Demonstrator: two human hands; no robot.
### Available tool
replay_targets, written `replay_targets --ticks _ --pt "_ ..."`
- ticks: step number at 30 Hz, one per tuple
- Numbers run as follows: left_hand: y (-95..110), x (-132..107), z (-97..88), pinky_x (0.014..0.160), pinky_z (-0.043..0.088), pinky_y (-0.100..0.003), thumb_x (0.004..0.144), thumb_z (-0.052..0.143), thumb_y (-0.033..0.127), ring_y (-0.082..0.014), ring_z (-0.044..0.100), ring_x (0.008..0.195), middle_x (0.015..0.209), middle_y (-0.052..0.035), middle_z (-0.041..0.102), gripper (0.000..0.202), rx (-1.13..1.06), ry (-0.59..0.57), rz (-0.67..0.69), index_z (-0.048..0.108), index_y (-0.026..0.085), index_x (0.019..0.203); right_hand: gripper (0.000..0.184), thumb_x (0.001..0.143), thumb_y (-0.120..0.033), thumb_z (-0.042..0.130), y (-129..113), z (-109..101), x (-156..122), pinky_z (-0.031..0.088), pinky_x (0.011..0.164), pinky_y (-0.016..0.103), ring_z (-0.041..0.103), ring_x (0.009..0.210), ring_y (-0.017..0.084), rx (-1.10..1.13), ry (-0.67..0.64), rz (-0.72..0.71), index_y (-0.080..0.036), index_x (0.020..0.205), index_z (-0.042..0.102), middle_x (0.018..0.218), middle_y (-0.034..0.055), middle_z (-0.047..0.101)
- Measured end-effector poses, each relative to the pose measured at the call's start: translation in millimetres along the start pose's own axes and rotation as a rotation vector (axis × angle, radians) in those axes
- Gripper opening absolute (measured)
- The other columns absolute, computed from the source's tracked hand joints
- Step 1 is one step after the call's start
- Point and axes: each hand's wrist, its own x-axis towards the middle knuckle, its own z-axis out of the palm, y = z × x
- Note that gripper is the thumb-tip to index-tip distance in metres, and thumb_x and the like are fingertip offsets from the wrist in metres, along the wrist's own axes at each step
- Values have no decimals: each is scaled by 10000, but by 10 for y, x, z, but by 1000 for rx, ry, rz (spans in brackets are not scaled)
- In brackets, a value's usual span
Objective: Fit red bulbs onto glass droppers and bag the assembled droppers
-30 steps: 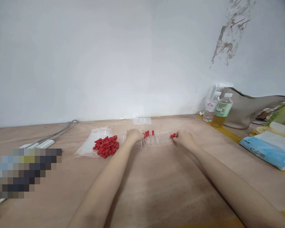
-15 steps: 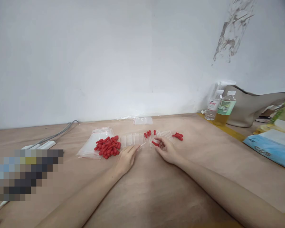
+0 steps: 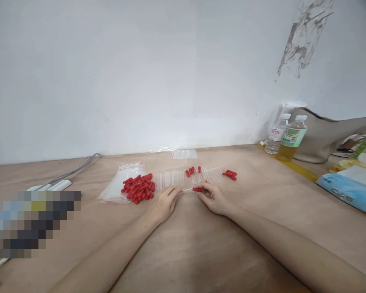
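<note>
Head view: a clear tube (image 3: 188, 190) spans between the hands, its end at a red bulb (image 3: 197, 189). The left hand (image 3: 166, 200) grips the tube; the right hand (image 3: 212, 197) pinches the bulb. Just beyond both, more tubes (image 3: 170, 179) lie in a row on the counter (image 3: 177, 252). Left of the left hand sits a red pile (image 3: 139, 189).

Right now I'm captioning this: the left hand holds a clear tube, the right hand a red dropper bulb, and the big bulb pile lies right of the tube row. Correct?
Not quite: the head view shows the big bulb pile left of the tube row. The left hand holds a clear tube, the right hand a red dropper bulb.
</note>
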Motion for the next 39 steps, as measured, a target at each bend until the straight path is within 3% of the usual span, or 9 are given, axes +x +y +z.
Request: replay_targets --ticks 6,16,25,30,35,39 --pt "-17 0 0 746 456 -343 835 373 114 -200 543 869 969 -67 597 300 15 -9 69 518 179 1090 149 756 -273 546 42 36 2 440 616 262 540 680 133 21 -7 27 -193 873 591 780 26 599" --pt "-33 -23 26 746 473 -299 768 329 -4 -169 535 867 975 -76 566 464 5 -8 164 453 175 1178 108 775 -232 522 53 51 -15 443 648 264 572 700 139 27 27 -13 -198 830 608 760 22 632" --pt "-38 -28 21 680 467 -299 803 334 17 -176 520 788 884 -74 572 370 136 -43 220 475 149 1118 117 793 -262 498 91 56 -43 432 626 265 549 676 136 -48 -12 -75 -200 785 596 739 25 610" --pt "-13 -30 -25 689 460 -299 838 349 68 -180 516 807 914 -80 573 291 166 -57 255 494 146 1078 137 811 -263 469 59 47 -71 425 629 256 537 675 131 -83 -96 -82 -193 790 586 730 25 589" --pt "33 -42 -25 695 455 -296 840 348 71 -176 518 807 903 -76 575 289 124 -28 244 505 152 1069 137 812 -271 465 81 63 -81 420 621 254 524 669 130 -125 -105 -73 -186 812 573 734 28 584" --pt "62 -26 4 714 448 -291 825 349 62 -170 524 819 887 -75 591 306 -34 64 158 533 145 1055 135 813 -263 462 51 44 -45 414 626 261 522 679 137 -178 -105 -86 -179 796 567 727 33 583"
